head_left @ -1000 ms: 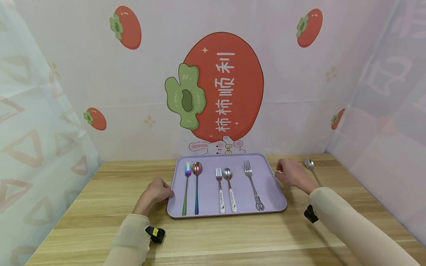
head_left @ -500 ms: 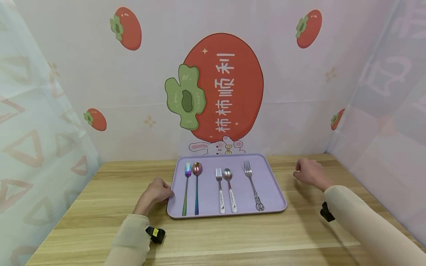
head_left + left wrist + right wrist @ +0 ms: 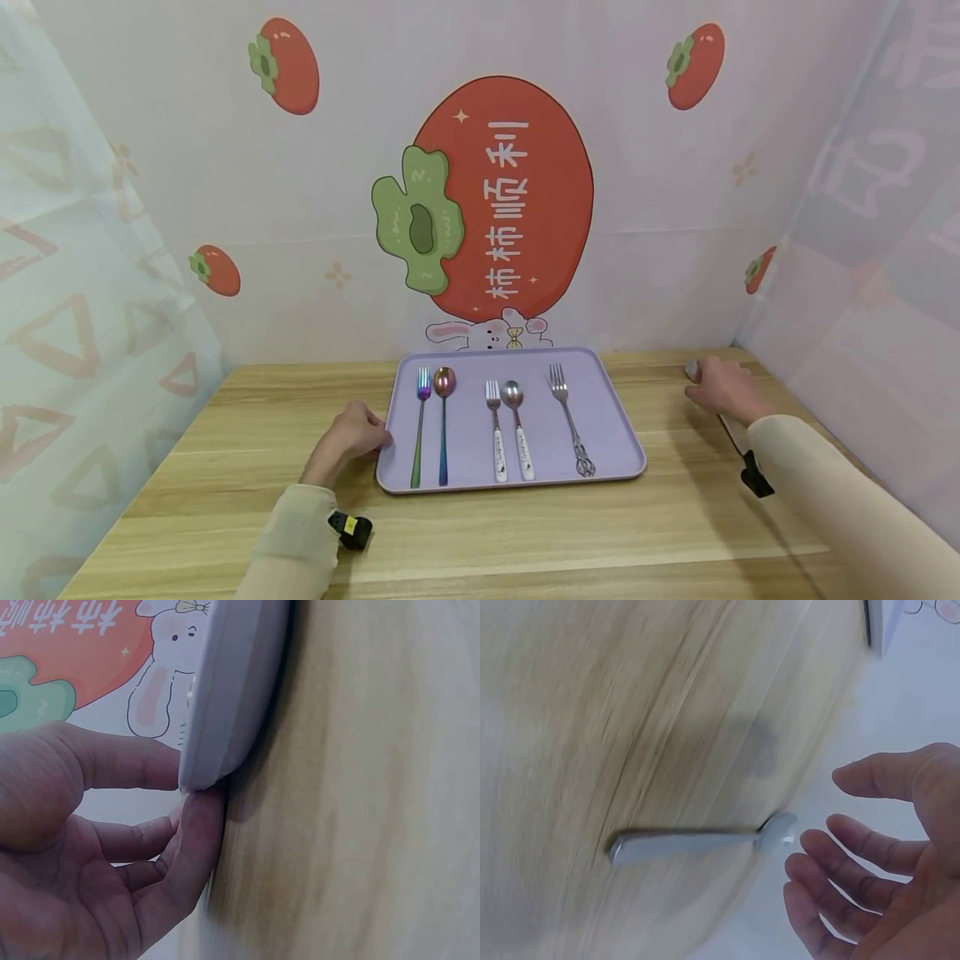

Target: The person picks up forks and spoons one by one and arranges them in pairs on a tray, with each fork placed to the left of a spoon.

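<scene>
My left hand [image 3: 350, 431] pinches the left edge of a lilac tray [image 3: 468, 450]. In the left wrist view the thumb is on the tray's rim [image 3: 232, 697] and the index finger is under it. My right hand [image 3: 726, 390] hovers over a silver spoon [image 3: 693, 370] lying on the table right of the tray. The right wrist view shows its fingers [image 3: 832, 881] spread loosely, apart from the spoon [image 3: 690, 844]. In the head view the hand covers part of the spoon's handle.
On the tray lie a rainbow fork [image 3: 423, 385] and spoon [image 3: 444, 382], a white-handled fork [image 3: 500, 454] and spoon [image 3: 524, 454], and an ornate silver fork [image 3: 574, 425]. The wooden table [image 3: 465, 542] meets a printed backdrop [image 3: 637, 292] at the back, with cloth at both sides.
My right hand has moved right, from beside the tray's right edge to above the silver spoon. The left hand and the tray have stayed in place.
</scene>
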Motion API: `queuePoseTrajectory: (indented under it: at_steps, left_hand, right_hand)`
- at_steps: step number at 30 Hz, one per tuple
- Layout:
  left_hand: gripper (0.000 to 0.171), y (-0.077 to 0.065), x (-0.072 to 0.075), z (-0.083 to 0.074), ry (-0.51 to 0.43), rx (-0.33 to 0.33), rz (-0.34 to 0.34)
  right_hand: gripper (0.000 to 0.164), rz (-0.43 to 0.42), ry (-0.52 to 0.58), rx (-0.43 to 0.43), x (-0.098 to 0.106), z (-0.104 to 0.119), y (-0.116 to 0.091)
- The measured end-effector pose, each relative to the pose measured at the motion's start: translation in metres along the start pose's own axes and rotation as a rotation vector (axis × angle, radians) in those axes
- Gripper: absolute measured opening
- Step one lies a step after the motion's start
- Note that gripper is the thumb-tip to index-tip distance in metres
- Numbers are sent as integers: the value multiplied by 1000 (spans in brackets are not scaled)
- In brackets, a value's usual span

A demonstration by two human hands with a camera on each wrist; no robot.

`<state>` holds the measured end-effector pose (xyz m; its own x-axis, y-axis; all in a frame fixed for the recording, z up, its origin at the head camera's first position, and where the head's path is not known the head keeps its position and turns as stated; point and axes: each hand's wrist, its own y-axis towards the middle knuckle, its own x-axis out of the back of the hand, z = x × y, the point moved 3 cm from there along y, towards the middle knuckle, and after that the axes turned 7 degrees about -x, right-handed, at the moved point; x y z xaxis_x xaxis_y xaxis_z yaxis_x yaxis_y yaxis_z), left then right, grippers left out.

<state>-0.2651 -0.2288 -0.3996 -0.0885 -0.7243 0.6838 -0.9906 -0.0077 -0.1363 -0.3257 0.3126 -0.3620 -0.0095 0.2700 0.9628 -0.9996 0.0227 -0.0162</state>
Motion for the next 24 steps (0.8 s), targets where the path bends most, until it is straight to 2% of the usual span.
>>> queuePoseTrajectory:
  at_steps: [15, 24]
  left_hand:
    - [7, -1, 0, -1, -3, -2, -4]
    - [7, -1, 1, -1, 2, -8, -2]
  right_hand:
    - [31, 55, 25, -21, 1, -23, 2]
    - [33, 93, 22, -91, -2, -27, 1]
